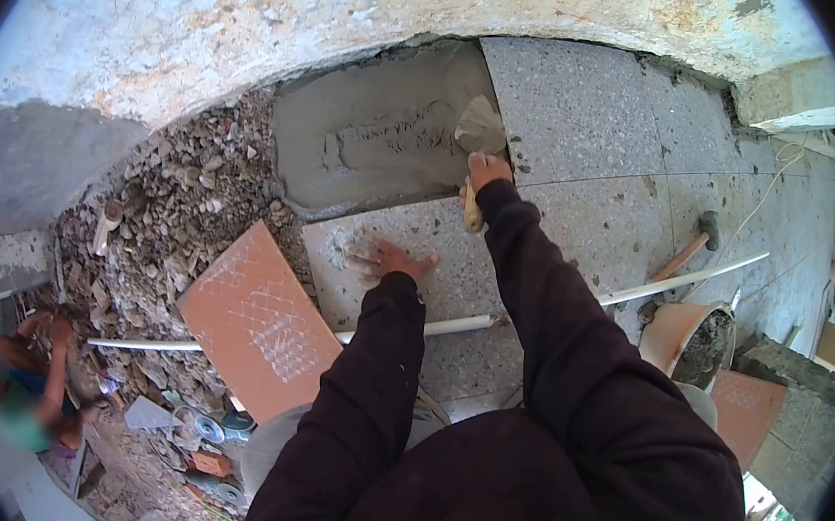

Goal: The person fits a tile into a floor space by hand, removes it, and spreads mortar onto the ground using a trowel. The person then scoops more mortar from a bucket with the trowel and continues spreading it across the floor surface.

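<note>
My right hand [487,172] grips the wooden handle of a trowel [479,126]. The trowel's mortar-smeared blade rests at the right side of a bed of wet grey mortar [351,114], close to the edge of a laid speckled tile [578,105]. Shallow ridges and rough marks cross the mortar's middle. Fingers spread, my left hand [393,258] lies flat on another speckled tile [327,262] just below the mortar bed.
Rubble [184,178] covers the left side, with an orange tile [260,331] over its edge. A white pipe [461,325] lies near my knees. To the right are a hammer [685,248] and a mortar bucket [677,336]. Another person [29,384] crouches lower left. A wall [250,13] borders the far side.
</note>
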Available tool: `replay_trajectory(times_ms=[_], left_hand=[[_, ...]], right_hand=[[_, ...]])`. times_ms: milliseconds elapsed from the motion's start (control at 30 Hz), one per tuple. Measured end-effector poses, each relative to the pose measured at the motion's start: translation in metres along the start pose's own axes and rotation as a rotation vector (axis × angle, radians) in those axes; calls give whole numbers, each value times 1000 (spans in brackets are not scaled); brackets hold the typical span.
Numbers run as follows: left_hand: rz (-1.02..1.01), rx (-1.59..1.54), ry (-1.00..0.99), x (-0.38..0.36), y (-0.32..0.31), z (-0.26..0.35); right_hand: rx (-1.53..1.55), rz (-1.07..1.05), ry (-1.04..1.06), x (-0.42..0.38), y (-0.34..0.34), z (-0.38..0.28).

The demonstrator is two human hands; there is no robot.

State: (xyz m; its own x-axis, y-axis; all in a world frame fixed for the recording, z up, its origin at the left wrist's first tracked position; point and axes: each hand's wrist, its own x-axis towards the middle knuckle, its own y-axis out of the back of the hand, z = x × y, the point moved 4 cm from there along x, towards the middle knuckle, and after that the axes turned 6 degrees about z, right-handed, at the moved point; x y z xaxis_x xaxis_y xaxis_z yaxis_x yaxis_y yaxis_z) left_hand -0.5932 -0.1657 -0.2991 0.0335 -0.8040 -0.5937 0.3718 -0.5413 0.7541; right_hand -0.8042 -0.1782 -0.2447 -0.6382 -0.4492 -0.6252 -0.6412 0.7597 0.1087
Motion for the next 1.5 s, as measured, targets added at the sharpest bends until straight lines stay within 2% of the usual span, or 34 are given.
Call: replay_trajectory(times_ms=[100, 167, 300, 367, 400, 467, 533, 600, 700, 767, 800, 900, 933, 967, 1000, 1033, 1067, 1133, 1167, 1233, 1300, 1367, 1400, 1433, 1467, 1500], left_hand=[[3, 8, -6, 1, 2, 1], [-48, 3, -2, 0, 4, 2], [26, 21, -13, -2, 7, 3], [-134, -138, -7, -4, 7, 2], [-129, -140, -2, -4, 6, 2], [5, -77, -21, 2, 1, -1], [-14, -49, -6, 1, 3, -1], [-35, -18, 8, -8, 7, 2], [-4, 54, 3, -5, 8, 4], [-51, 291, -134, 25, -24, -15], [-121, 487, -160, 17, -11, -7], [-150, 648, -201, 10, -6, 8], [-137, 681, -207, 20, -14, 3], [-129, 703, -169, 29, -17, 0], [-100, 580, -191, 38, -21, -7], [-76, 458, -215, 47, -23, -13], [-78, 468, -239, 36, -19, -9], [-135, 193, -184, 15, -3, -1], [-125, 199, -193, 3, 3, 6], [-36, 363, -52, -12, 14, 17], [-2, 447, -66, 11, 5, 7], [32, 522, -78, 21, 5, 5], [11, 529, -76, 21, 4, 8], [-13, 548, -74, 23, 5, 6], [-8, 563, -71, 25, 7, 2], [0, 575, -42, 30, 5, 3]], right_hand=[[-42, -13, 56, -23, 8, 23], [106, -91, -132, -38, 4, 28], [91, -182, -36, -32, -31, 20], [-341, -419, -1, -42, -50, 7], [-343, -426, 0, -19, -51, 21], [-1122, -456, 1047, 35, -54, 53], [-1182, -440, 571, 10, -8, -3], [-1358, -248, 634, 8, 34, -24], [-1471, -194, 639, -52, 84, -90], [-1539, -279, 560, -87, 130, -117], [-1537, -200, 508, -108, 159, -132], [-1595, -101, 396, -176, 263, -153], [-1588, -15, 309, -199, 310, -147], [-1627, 97, 365, -220, 351, -145], [-1667, 191, 439, -241, 381, -142], [-1709, 300, 254, -258, 407, -138], [-1698, 320, 237, -269, 428, -131], [-1875, 380, -236, -287, 475, -106], [-1860, 384, -233, -289, 489, -93], [-1864, 328, -350, -280, 516, -60], [-1759, 333, -263, -256, 530, -13], [-1623, 328, -287, -245, 497, 1], [-1618, 388, -231, -238, 491, 16], [-1558, 374, -333, -243, 485, 14], [-1547, 362, -338, -249, 483, 22], [-1509, 401, -232, -255, 485, 25]])
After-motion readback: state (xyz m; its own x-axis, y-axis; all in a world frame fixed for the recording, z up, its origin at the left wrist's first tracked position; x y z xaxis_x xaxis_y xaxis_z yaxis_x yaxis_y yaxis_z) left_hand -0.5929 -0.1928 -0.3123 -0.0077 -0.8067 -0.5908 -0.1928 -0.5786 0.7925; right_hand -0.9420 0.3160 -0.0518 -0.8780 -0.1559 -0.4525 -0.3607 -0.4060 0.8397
